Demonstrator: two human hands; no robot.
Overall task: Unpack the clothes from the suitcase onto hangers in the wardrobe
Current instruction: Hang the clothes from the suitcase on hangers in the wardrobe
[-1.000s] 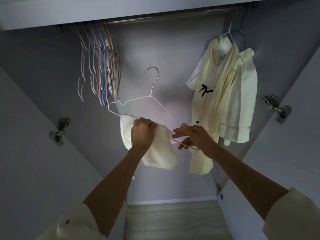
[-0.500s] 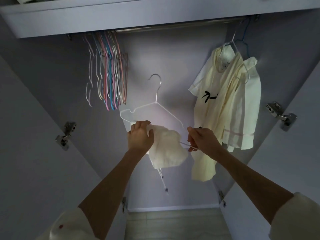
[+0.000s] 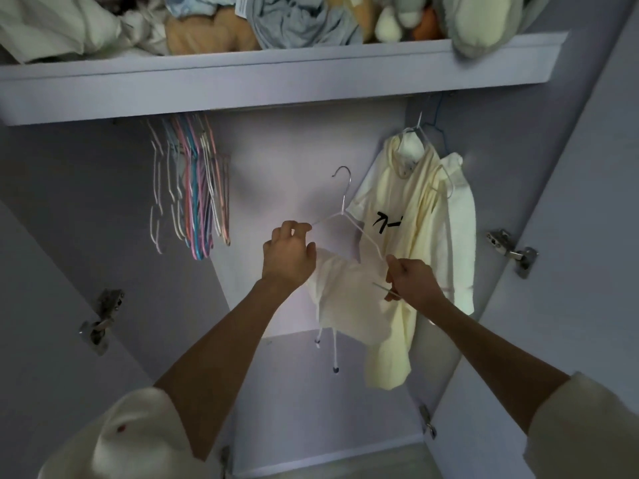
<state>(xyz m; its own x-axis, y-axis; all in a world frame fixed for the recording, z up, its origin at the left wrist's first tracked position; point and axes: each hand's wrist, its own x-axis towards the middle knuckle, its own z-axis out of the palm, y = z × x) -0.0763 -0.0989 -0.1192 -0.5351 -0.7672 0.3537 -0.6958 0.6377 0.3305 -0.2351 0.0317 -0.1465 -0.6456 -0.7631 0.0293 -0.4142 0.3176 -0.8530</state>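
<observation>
Head view: left hand (image 3: 288, 255) pinches the hanger (image 3: 349, 219), right hand (image 3: 411, 280) grips its bar, draping the white garment (image 3: 349, 295); next, hook it on the rail.

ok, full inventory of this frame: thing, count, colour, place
white hanger: 1, white wire, held mid-wardrobe, off the rail
white garment: 1, draped on the hanger's lower bar, drawstrings dangling
empty hangers: a bunch, pink, blue, white, hanging upper left
hung garments: 2, cream, hanging at right
shelf: 1, pale, on top, piled with fabric and soft toys
door hinges: several, metal, both sides
left hand: grips the hanger's left shoulder
right hand: pinches its right end
</observation>
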